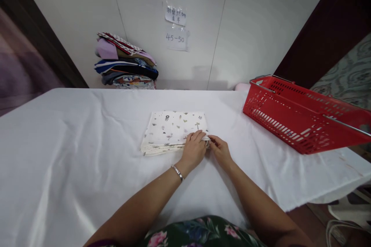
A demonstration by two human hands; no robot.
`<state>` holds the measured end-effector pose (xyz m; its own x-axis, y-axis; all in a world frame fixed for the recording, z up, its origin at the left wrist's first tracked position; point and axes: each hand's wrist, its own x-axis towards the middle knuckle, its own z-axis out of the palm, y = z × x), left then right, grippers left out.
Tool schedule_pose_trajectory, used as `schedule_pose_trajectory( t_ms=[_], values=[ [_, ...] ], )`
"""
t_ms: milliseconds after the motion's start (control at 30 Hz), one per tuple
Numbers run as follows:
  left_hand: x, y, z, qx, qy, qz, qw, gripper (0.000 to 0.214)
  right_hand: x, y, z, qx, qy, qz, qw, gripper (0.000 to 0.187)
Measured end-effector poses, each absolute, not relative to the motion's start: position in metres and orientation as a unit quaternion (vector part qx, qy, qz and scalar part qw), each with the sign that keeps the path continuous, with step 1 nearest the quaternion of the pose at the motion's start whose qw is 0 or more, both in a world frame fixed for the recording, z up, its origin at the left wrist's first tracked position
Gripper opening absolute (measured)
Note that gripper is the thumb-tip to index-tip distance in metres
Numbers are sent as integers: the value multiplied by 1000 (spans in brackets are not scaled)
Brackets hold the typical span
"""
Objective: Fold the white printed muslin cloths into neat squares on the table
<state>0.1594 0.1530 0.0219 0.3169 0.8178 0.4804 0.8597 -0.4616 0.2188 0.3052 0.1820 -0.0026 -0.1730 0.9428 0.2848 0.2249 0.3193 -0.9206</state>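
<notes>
A folded white cloth with small printed motifs (172, 131) lies in the middle of the white-covered table (72, 142). My left hand (193, 148) rests on the cloth's near right corner, fingers curled over the edge. My right hand (219, 149) sits just beside it, pinching the same corner where the folded layers meet. A bracelet circles my left wrist. Both hands touch the cloth and almost touch each other.
A red plastic basket (301, 117) with metal handles stands tilted at the table's right edge. A stack of folded coloured fabrics (126, 63) sits against the wall at the back left. Two paper notes (176, 27) hang on the wall.
</notes>
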Motion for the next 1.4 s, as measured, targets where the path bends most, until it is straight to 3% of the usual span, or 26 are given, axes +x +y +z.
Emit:
schedule_pose_trajectory(
  t_ms=[133, 500, 833, 1400],
  values=[
    [169, 144, 20, -768, -556, -318, -5, 19, 306, 181, -1, -434, -670, 378, 468, 25],
    [174, 143, 8, -771, -551, -319, 4, 17, 308, 179, 6, -410, -698, 380, 448, 23],
    [147, 126, 15, -805, -526, -272, 10, 36, 311, 177, 8, -387, -704, 413, 429, 28],
    [141, 139, 18, -808, -542, -211, 90, 21, 302, 174, 3, -432, -760, 242, 420, 27]
  ],
)
